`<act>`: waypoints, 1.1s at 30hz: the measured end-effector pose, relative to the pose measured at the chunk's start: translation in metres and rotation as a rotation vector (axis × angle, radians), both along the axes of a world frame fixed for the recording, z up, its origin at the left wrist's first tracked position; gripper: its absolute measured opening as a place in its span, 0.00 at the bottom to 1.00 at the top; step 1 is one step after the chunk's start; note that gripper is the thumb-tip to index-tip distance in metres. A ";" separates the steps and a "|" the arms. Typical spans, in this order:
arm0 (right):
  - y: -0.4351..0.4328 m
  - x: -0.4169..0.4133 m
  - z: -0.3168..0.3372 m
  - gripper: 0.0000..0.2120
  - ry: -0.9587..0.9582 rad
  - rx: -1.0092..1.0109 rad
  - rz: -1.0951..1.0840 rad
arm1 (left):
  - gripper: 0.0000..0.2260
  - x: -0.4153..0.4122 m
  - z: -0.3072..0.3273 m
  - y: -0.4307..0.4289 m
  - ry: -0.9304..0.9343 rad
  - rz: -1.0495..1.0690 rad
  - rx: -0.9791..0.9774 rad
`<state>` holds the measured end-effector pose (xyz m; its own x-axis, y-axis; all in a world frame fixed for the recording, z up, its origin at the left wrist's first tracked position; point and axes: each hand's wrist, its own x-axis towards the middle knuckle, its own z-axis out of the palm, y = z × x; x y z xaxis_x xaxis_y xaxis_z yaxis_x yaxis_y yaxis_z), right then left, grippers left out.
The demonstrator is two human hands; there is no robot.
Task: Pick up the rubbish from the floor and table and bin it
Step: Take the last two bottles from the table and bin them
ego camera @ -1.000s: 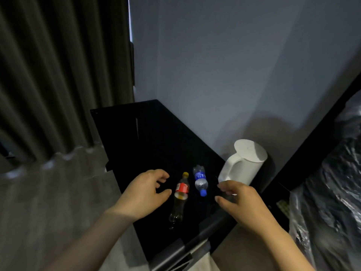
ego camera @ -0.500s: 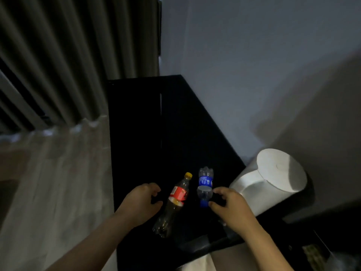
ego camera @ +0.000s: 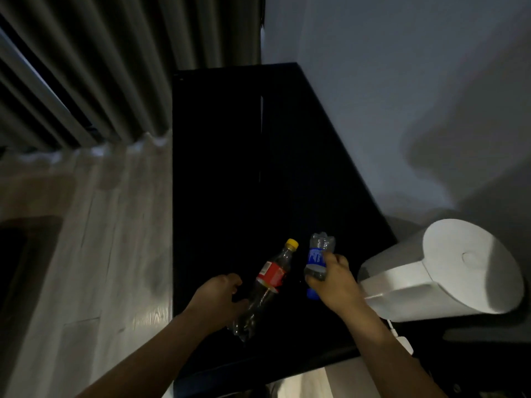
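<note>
Two bottles, one white kettle (ego camera: 448,271), black table (ego camera: 230,168), curtains (ego camera: 100,67) upper left. Your right hand (ego camera: 336,285) grips the blue-label bottle (ego camera: 316,255); left hand (ego camera: 215,300) by the red-label bottle (ego camera: 271,272), grip unclear.

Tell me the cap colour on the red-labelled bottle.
The cap is yellow; head view shows it.

Table (ego camera: 230,168): 2 bottles lying on near end, left bottle (ego camera: 270,277) beside right bottle (ego camera: 317,254). L hand (ego camera: 215,300) left of left bottle, R hand (ego camera: 336,282) round right bottle. Jug (ego camera: 431,271) right of bottles, by wall (ego camera: 402,81). Floor (ego camera: 100,239) left of table, curtain (ego camera: 100,67) behind.
</note>
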<state>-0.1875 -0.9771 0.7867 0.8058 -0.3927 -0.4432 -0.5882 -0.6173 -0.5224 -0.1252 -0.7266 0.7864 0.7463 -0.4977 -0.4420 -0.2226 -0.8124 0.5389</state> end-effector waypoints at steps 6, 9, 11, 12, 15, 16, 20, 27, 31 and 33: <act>0.001 0.023 -0.026 0.38 -0.010 -0.067 -0.085 | 0.20 0.008 -0.017 -0.019 0.042 0.003 0.032; -0.002 0.028 -0.035 0.39 -0.008 -0.059 -0.130 | 0.20 0.005 -0.026 -0.031 0.045 -0.011 0.056; -0.002 0.025 -0.039 0.40 -0.029 -0.046 -0.146 | 0.22 0.001 -0.036 -0.037 0.049 -0.004 0.074; -0.001 0.022 -0.040 0.40 -0.047 -0.034 -0.146 | 0.24 -0.001 -0.041 -0.039 0.056 0.007 0.080; 0.004 0.010 -0.043 0.41 -0.089 0.006 -0.125 | 0.24 -0.003 -0.052 -0.039 0.102 0.034 0.075; 0.007 0.006 -0.044 0.41 -0.091 0.027 -0.125 | 0.23 -0.003 -0.054 -0.037 0.120 0.052 0.078; 0.016 -0.011 -0.047 0.41 -0.076 0.113 -0.127 | 0.19 0.003 -0.057 -0.016 0.145 0.149 0.082; 0.034 -0.034 -0.053 0.46 -0.004 0.133 -0.140 | 0.19 0.012 -0.055 0.019 0.141 0.277 0.125; 0.034 -0.016 -0.056 0.48 0.007 0.107 -0.162 | 0.28 0.016 -0.051 0.010 0.152 0.299 0.069; 0.035 -0.005 -0.058 0.49 0.017 0.098 -0.177 | 0.30 0.020 -0.048 0.001 0.153 0.324 0.034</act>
